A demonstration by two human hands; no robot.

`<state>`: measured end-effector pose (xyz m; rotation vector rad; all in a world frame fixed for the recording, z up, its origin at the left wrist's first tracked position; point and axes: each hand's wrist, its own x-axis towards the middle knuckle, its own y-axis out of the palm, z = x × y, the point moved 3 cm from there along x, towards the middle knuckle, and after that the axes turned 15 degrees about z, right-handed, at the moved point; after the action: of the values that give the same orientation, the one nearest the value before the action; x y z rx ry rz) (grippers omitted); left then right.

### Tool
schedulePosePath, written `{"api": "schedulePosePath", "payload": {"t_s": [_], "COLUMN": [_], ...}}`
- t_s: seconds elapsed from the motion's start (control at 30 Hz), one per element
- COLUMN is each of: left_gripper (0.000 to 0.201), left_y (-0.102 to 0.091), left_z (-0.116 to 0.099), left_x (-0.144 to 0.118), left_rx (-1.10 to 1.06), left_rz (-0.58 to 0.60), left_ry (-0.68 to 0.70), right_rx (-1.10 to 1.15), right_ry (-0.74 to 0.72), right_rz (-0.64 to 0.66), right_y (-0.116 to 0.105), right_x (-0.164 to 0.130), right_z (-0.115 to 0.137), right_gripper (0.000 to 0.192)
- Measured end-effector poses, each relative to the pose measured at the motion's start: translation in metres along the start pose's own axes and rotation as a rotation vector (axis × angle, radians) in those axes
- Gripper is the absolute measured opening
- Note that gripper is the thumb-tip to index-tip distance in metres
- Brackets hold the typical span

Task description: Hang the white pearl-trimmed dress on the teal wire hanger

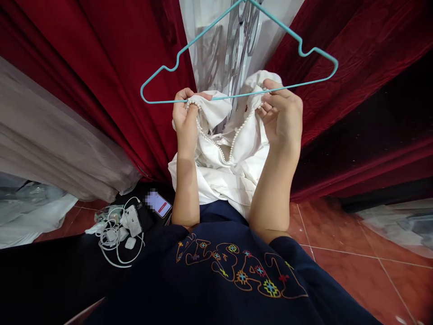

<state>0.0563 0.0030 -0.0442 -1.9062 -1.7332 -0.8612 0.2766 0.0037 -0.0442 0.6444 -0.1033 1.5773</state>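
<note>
Two hands: both are raised in front of the chest, each closed on one shoulder of a white garment (230, 167) at the bar of a teal hanger (237, 54).
Near clutter: a phone (158, 203), white chargers and cables (118, 230) are seen on a dark surface (50, 275) at the lower left, beside the tiled floor (355, 234).
Left hand (184, 115): its grip is pinched shut on the left shoulder fabric, with the bead string looped over the fingers.
Right hand (282, 113): its grip is closed on the right shoulder fabric, pressed just under the hanger bar.
Garment position: it is held between the hands, its lower part draped down over the lap; the pearl-beaded neckline (223, 144) hangs in a V between the wrists.
Hanger: no grip on the wire itself is seen; whether its hook is caught above cannot be told, since it is cut off by the frame.
Risk 1: the bead string could be snagged or snapped if the fabric is tugged over the wire end.
Risk 2: one shoulder could slip off if the hands are released unevenly, judged from the loose drape.
Risk 3: the hanger could tip, being light.
Far: red curtains (101, 67) and a pale panel (237, 40) are seen behind.
</note>
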Motion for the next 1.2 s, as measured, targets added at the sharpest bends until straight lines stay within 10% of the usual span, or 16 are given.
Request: {"api": "schedulePosePath", "payload": {"t_s": [0.4, 0.63, 0.93, 1.2], "left_gripper": [0.021, 0.018, 0.036, 0.017], "left_y": [-0.005, -0.065, -0.135, -0.068], "left_z": [0.020, 0.033, -0.005, -0.074], "left_x": [-0.006, -0.012, 0.040, 0.089], "left_rx": [-0.077, 0.177, 0.302, 0.637], "left_rz": [0.005, -0.318, -0.367, 0.068], "left_ry": [-0.060, -0.123, -0.112, -0.147], "right_rx": [-0.028, 0.021, -0.057, -0.053], "right_ry": [-0.195, -0.248, -0.208, -0.229], "right_rz": [-0.100, -0.085, -0.075, -0.118], "right_y": [0.007, 0.012, 0.013, 0.013], "right_x": [-0.001, -0.005, -0.009, -0.005], "right_z": [0.006, 0.007, 0.008, 0.003], "right_gripper": [0.033, 0.028, 0.035, 0.043]}}
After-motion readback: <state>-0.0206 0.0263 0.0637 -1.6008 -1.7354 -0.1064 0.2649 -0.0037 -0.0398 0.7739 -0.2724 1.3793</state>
